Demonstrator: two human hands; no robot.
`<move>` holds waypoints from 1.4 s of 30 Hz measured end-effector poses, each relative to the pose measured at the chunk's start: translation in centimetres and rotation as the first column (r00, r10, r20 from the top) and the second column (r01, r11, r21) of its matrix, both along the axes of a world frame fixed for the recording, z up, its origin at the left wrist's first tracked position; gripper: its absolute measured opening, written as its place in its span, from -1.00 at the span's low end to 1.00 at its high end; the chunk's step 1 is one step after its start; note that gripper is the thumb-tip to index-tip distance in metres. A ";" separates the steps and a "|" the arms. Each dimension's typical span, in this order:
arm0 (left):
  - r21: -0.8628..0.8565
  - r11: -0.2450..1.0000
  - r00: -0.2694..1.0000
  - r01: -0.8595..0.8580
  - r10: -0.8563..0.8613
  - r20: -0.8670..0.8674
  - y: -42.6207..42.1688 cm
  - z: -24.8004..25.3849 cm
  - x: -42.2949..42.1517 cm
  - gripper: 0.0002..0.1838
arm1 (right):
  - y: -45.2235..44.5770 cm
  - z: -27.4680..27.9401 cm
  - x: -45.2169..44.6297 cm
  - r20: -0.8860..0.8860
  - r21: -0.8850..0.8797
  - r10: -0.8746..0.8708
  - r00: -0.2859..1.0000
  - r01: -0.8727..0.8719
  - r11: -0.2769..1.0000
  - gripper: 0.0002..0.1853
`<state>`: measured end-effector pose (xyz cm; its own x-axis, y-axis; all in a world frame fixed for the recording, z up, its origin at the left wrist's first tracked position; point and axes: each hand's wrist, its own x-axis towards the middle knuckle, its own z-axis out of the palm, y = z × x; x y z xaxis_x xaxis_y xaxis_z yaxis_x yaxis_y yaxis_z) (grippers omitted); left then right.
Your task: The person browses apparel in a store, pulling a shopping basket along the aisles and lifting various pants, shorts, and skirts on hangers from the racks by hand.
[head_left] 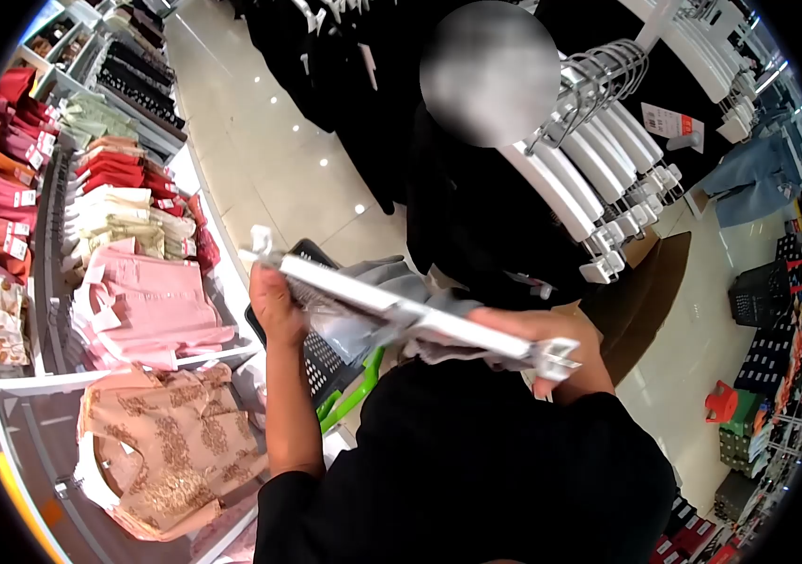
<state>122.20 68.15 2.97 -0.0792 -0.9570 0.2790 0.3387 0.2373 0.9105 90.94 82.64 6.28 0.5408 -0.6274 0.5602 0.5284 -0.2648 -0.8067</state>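
A white clip hanger (401,305) lies slantwise across the middle of the view, held between my two hands. My left hand (279,305) is closed round its left end, just below the white clip. Near the right clip, my right hand (546,334) grips the other end, its fingers partly hidden behind the hanger. Grey cloth (387,277) shows behind and under the hanger, slightly blurred. Whether all of that cloth hangs from it cannot be made out.
Pink shirts (152,305) and a brown patterned blouse (171,446) hang at the left. White hangers (598,169) crowd a rail at the upper right, beside a person in black. A dark basket with green handles (326,371) stands beyond my left forearm. Cardboard (650,301) stands at the right.
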 end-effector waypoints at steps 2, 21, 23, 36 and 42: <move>0.100 0.993 0.992 -0.067 0.078 -0.104 1.7 -3.6 2.8 -0.52 | -0.2 1.3 2.1 -0.259 0.063 0.077 0.963 -0.063 0.996 0.01; 0.436 0.813 0.912 -0.385 0.408 0.045 15.7 -7.0 6.9 -0.54 | 1.7 -4.9 5.1 -0.147 0.701 0.057 0.988 0.063 0.710 -0.11; 0.406 0.837 0.921 -0.367 0.387 0.035 15.9 -6.5 6.6 -0.53 | 1.9 -4.7 5.4 -0.144 0.710 0.033 0.989 0.080 0.700 -0.10; 0.425 0.863 0.942 -0.275 0.330 -0.061 15.7 -3.6 4.0 -0.61 | 2.2 -4.8 3.5 -0.085 0.724 0.008 0.996 0.056 0.687 -0.08; 0.394 0.890 0.961 -0.232 0.272 -0.048 15.7 -3.3 3.9 -0.60 | 2.6 -4.7 3.4 0.027 0.758 -0.059 0.998 0.018 0.652 -0.16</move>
<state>126.08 83.86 -0.33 0.1874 -0.9753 -0.1169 0.4071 -0.0312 0.9128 94.31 85.22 1.55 0.4930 -0.8647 -0.0962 0.5729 0.4059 -0.7120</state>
